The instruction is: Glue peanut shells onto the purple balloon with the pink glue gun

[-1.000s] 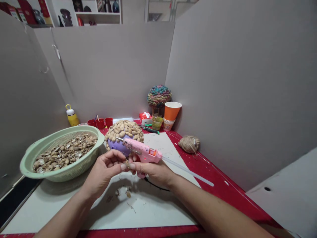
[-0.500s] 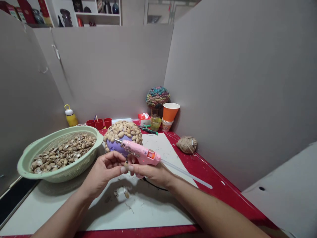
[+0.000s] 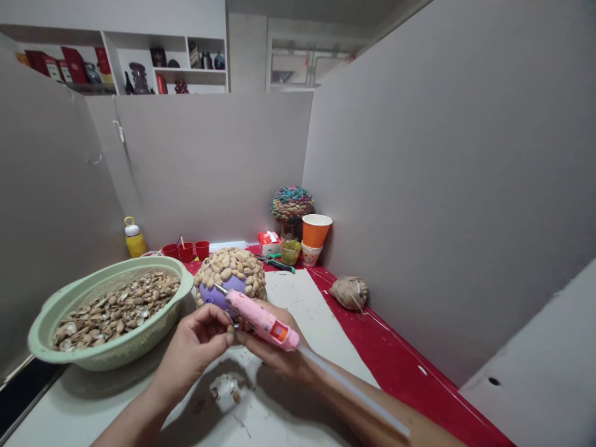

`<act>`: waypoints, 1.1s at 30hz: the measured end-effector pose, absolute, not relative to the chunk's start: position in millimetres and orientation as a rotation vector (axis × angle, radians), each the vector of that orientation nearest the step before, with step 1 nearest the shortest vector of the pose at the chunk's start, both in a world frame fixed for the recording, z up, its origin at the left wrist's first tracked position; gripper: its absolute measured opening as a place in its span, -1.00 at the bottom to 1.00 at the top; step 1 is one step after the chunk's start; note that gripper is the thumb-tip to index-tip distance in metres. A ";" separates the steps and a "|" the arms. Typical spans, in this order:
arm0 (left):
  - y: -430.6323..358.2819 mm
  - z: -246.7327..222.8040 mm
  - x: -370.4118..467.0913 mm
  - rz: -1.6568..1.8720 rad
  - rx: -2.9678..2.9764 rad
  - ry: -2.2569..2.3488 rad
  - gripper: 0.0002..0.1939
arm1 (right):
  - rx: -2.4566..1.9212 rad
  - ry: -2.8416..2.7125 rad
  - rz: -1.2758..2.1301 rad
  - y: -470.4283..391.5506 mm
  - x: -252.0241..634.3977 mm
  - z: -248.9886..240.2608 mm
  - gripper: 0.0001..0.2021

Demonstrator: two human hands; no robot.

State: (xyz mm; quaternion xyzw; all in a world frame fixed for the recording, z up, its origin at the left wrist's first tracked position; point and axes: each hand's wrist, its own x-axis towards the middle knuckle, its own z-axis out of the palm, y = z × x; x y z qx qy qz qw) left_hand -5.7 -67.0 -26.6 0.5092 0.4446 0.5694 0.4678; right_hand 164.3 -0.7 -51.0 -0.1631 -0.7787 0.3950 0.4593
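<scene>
My right hand [image 3: 282, 363] is closed around a pink hot glue gun [image 3: 261, 320], with a long clear glue stick [image 3: 349, 391] trailing out of its back. The gun's metal nozzle points up and left, in front of a purple ball [image 3: 214, 290] partly covered in peanut shells [image 3: 230, 264]. Between the thumb and fingers of my left hand [image 3: 195, 347] is a small peanut shell [image 3: 231, 329], mostly hidden by the fingertips. Both hands meet just below the ball, their fingertips close together.
A green colander [image 3: 107, 357] of peanut shells stands at left. Glue-smeared scraps [image 3: 226, 390] lie on the white board [image 3: 298, 298]. Behind are red cups [image 3: 185, 251], pliers [image 3: 279, 266], an orange paper cup [image 3: 316, 231] and a decorated tree [image 3: 292, 205]. Twine [image 3: 349, 292] sits right.
The camera view has tilted up, so everything sits lower. The glue gun has turned, its back end dropping, and the right hand's fingertips have drawn slightly back from the shell in my left hand.
</scene>
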 end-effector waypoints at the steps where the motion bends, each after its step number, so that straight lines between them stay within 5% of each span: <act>1: -66.4 -27.9 -6.4 1.400 1.258 1.107 -0.72 | -0.389 -1.927 0.936 0.3 163.8 -53.2 -0.84; 8: -67.4 -31.2 -3.6 1.445 1.373 1.242 -0.82 | -0.397 -1.894 0.476 9.9 155.1 -75.6 -0.95; 15: -72.3 -33.6 6.8 1.584 1.407 1.348 -0.86 | -0.399 -1.850 0.451 1.8 155.4 -69.8 -0.94; 33: -66.0 -32.7 -4.8 1.598 1.067 1.121 -0.78 | -0.512 -1.553 1.351 -5.1 168.0 -35.9 -0.68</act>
